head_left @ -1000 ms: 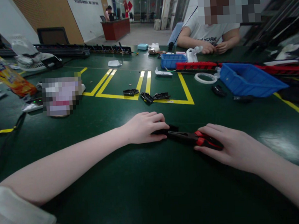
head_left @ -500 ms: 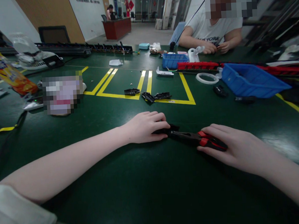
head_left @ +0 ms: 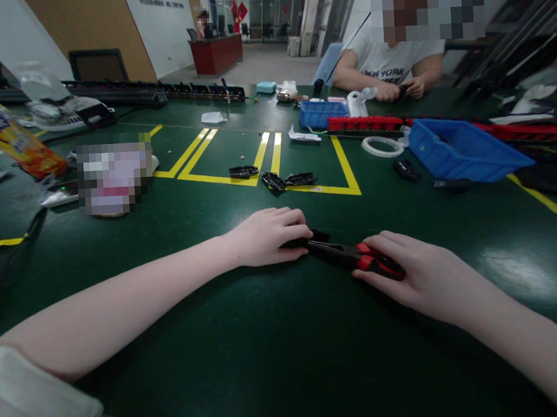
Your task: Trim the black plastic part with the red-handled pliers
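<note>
Fingers and thumb of my left hand (head_left: 273,237) are closed on a small black plastic part (head_left: 321,235), low over the green table (head_left: 248,347). Most of that part is hidden by the fingers. My right hand (head_left: 417,270) grips the red and black handles of long-nose pliers (head_left: 355,254). The pliers point left, and their dark jaws meet the black part beside my left fingertips. Whether the jaws are clamped on it I cannot tell. Beyond my hands, several similar black plastic parts (head_left: 273,181) lie on and beside the yellow tape lines.
To the right stand a large blue bin (head_left: 471,152), a white ring (head_left: 382,146) and a long red strip (head_left: 365,123). A smaller blue basket (head_left: 323,114) is farther back. On the left are a yellow-orange bottle (head_left: 20,138) and a white fan (head_left: 49,102). Another person (head_left: 387,66) sits across the table.
My right hand and the pliers have shifted slightly left, closer to my left hand. My left hand keeps its hold on the black part. The whole view has moved a little.
</note>
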`<state>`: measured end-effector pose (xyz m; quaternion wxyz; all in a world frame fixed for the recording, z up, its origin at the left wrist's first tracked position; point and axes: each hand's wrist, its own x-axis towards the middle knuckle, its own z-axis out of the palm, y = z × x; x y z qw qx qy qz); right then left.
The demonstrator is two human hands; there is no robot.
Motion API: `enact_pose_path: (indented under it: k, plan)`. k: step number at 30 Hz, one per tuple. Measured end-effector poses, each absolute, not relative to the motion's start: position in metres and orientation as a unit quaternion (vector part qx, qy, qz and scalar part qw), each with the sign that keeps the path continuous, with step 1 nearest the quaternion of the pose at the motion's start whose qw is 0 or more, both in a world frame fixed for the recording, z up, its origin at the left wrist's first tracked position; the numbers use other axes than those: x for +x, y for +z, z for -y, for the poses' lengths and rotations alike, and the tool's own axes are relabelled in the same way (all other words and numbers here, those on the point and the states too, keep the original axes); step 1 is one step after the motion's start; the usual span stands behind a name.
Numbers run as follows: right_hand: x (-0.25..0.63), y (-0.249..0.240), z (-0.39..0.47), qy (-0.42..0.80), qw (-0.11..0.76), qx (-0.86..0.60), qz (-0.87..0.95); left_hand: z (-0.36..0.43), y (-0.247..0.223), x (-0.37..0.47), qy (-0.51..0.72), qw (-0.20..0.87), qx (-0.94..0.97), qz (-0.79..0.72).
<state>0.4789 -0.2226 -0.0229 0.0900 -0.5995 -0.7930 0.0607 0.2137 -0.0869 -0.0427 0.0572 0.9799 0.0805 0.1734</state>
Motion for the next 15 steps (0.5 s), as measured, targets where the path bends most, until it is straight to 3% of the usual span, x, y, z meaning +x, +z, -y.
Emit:
enact_pose_path:
  k: [15]
  plan:
    - [0.4867, -0.0228, 0.2228, 0.056, 0.087, -0.596, 0.797, 0.0868, -0.0433, 0.2139, 0.174, 0.043, 0.981, -0.074]
